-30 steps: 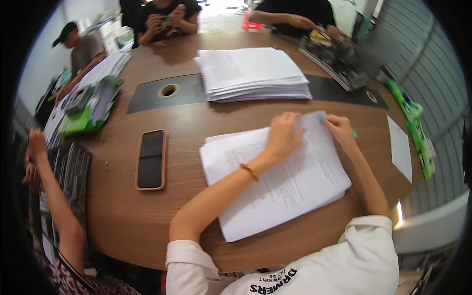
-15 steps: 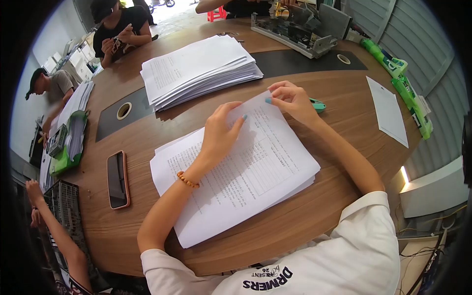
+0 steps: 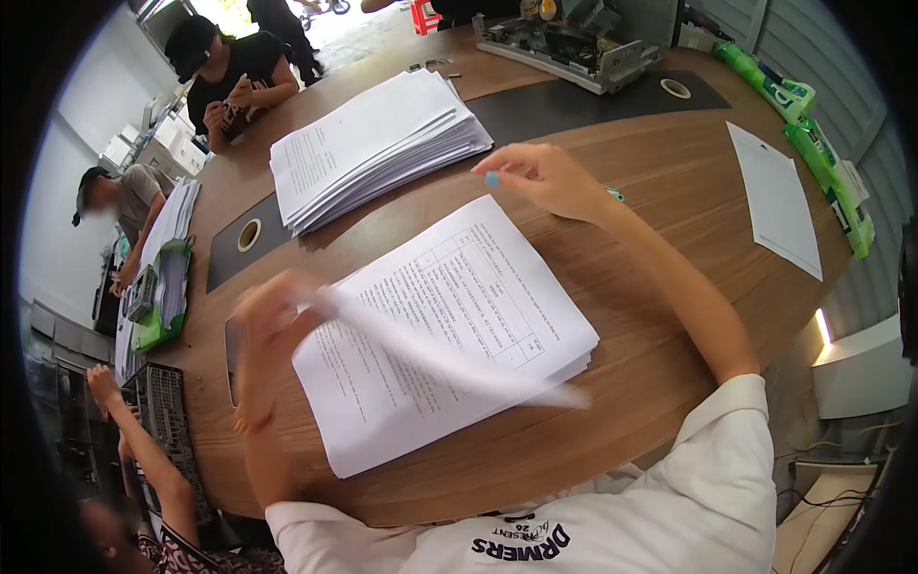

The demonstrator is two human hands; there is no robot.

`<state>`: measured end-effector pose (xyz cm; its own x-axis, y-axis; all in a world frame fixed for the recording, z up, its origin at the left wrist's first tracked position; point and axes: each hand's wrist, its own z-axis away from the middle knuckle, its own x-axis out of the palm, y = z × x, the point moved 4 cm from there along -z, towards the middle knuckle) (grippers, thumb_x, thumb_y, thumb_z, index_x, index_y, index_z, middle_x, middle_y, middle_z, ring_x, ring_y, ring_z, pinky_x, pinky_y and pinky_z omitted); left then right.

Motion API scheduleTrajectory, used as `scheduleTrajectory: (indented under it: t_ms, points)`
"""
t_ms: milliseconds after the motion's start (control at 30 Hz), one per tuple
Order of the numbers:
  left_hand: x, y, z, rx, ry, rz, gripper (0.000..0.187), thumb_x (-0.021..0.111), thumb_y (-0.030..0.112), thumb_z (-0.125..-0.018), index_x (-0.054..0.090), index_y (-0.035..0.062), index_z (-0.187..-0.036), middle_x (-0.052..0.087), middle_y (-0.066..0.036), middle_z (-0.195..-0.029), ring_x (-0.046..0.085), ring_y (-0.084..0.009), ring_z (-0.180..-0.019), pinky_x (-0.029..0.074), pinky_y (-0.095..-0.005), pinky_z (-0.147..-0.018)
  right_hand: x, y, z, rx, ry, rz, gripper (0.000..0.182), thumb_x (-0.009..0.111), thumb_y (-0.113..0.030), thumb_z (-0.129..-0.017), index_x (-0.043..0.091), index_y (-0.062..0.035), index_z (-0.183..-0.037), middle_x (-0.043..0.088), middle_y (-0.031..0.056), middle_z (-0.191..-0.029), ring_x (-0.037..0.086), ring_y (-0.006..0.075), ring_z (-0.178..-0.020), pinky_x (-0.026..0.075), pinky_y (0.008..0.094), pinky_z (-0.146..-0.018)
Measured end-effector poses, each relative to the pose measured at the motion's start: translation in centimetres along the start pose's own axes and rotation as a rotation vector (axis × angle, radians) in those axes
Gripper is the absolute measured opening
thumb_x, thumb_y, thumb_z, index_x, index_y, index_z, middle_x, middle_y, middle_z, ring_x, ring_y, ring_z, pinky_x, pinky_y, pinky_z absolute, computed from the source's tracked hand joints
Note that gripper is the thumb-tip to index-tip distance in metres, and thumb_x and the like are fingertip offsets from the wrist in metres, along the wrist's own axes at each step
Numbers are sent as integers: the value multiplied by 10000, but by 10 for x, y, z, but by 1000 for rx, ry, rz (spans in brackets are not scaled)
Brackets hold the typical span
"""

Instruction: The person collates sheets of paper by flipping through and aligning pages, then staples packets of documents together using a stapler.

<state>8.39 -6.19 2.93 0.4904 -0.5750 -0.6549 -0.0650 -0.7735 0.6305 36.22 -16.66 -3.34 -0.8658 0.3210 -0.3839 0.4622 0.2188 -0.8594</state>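
My left hand (image 3: 273, 320), smeared by motion, grips a sheet of paper (image 3: 430, 349) at its far end. The sheet is curved and blurred, sweeping above a stack of printed pages (image 3: 516, 297) with text and a ruled table. My right hand (image 3: 540, 177) hovers past the stack's far corner, holding nothing, its thumb slightly apart from the bent fingers. Behind that hand a small green object (image 3: 615, 194) is partly hidden. A phone (image 3: 231, 359) lies mostly covered by my left hand and wrist.
Farther back stands a taller paper pile (image 3: 373, 143). An opened metal device (image 3: 574, 57) sits at the far edge. To the right lie a single sheet (image 3: 775, 201) and green packages (image 3: 827, 182). Other people sit around the table, one person's arm (image 3: 153, 445) at lower left.
My left hand has swung left and toward me, lifting the top sheet off the stack. My right hand has let go of the sheet's corner and shifted slightly left. The view has turned slightly.
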Motion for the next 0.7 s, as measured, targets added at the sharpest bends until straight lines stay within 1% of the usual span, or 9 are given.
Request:
scheduleTrajectory:
  t_ms: [33,100,133,167,300,400,533,633,700]
  points:
    - [-27,3,28,-19,144,168,94,567,85,-776,570,-7,-756,603,-138,-725,596,-204,-612,473,-277,-531,1,8,2,-4,-41,135,282,552,-231,-804,578,-34,-1005,586,85,-935,541,160,-824,429,279,-720]
    - [-83,13,81,31,96,500,250,446,272,-837,509,32,-869,547,-135,-706,546,-172,-613,452,-278,-506,5,23,3,-12,-83,261,328,585,-260,-775,578,-31,-1011,583,112,-955,548,209,-841,439,315,-743]
    - [-111,19,107,50,67,665,332,386,365,-868,478,51,-926,520,-133,-697,521,-156,-613,441,-278,-493,10,27,4,-107,-110,310,380,616,-290,-740,573,-41,-1023,560,134,-982,535,240,-868,428,324,-768]
    - [-128,29,126,77,52,775,316,395,345,-861,482,47,-919,517,-125,-698,518,-150,-615,437,-273,-498,16,29,4,-206,-139,358,434,646,-320,-704,568,-50,-1035,538,157,-1009,522,270,-895,417,334,-794]
    - [-155,73,152,31,273,506,251,429,264,-835,497,30,-894,506,-91,-700,502,-127,-624,423,-254,-519,21,39,-2,-230,-147,445,466,694,-327,-652,580,-51,-1010,517,173,-1033,499,275,-936,402,334,-819]
    - [-157,101,147,-51,457,150,203,455,204,-815,508,17,-874,498,-66,-702,491,-109,-630,412,-239,-534,20,40,-8,-113,-194,338,483,729,-304,-610,587,-50,-995,508,174,-1049,517,265,-908,423,325,-786]
    - [-135,123,106,-155,656,-184,141,489,123,-788,523,0,-849,487,-32,-705,476,-86,-639,398,-220,-555,17,35,-13,-109,-69,260,370,731,-230,-595,626,-46,-898,585,138,-880,567,217,-780,452,292,-693]
    - [-92,109,51,-389,754,-174,99,515,63,-768,534,-12,-829,479,-7,-707,465,-68,-645,388,-205,-570,11,34,-21,14,-30,195,254,709,-192,-608,652,-44,-806,614,99,-747,583,180,-707,454,272,-656]
    - [-113,25,28,-404,-120,-284,79,557,88,-737,525,16,-730,419,57,-583,346,-7,-497,277,-177,-417,10,35,-22,100,-20,197,200,696,-176,-617,662,-45,-765,618,80,-691,586,164,-684,451,265,-650]
